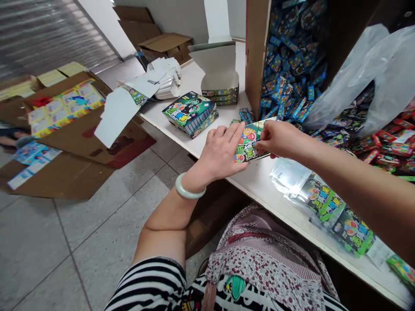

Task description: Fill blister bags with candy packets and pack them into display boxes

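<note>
A green and black printed candy carton (249,137) lies on the white table (256,183), partly hidden under both hands. My left hand (218,151) rests on its left part with the fingers stretched out flat. The fingers of my right hand (274,137) are pinched on the carton's right part. Just left of them sits a green display box (188,110) with a row of small blue packets along its side. Behind it, another printed box (220,88) stands with its lid raised. A few blue packets (246,115) lie beyond my hands.
A large carton of blue candy packets (288,77) stands at the back right, beside a clear plastic bag (363,82) and red packets (392,147). Printed plastic bags (324,198) lie along the right edge. White flattened cartons (168,77) are stacked behind; cardboard boxes (81,147) stand left.
</note>
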The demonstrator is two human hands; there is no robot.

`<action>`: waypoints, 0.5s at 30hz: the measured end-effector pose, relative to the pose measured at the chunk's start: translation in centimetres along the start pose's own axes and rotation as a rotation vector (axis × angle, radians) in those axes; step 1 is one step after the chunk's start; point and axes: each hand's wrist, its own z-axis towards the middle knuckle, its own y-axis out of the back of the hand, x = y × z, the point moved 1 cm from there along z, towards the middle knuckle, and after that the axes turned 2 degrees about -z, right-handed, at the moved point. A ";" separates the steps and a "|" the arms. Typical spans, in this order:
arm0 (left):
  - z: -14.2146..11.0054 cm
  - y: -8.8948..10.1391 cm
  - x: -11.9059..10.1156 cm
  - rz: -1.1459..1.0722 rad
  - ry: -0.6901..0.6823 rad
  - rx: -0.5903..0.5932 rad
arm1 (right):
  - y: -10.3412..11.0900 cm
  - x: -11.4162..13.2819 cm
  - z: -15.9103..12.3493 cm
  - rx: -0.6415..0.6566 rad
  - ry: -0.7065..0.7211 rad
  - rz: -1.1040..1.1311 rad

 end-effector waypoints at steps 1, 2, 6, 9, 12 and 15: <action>0.0 0.1 0.1 -0.005 0.008 -0.001 | 0.2 -0.3 0.3 0.013 0.042 -0.069; 0.1 0.1 0.1 -0.008 0.014 -0.003 | 0.4 -0.6 0.5 0.016 0.070 -0.138; 0.5 0.0 0.7 -0.007 -0.001 0.000 | 1.3 -0.6 -0.9 -0.107 0.069 -0.350; 0.7 -0.2 1.0 -0.002 -0.016 -0.007 | 1.5 0.2 -3.2 -0.213 0.081 -0.459; 0.8 -0.3 1.2 -0.006 -0.007 -0.013 | 0.2 0.8 -4.7 -0.258 0.236 -0.612; 0.9 -0.1 1.2 -0.023 0.013 -0.022 | -2.0 0.5 -5.5 -0.233 0.308 -0.745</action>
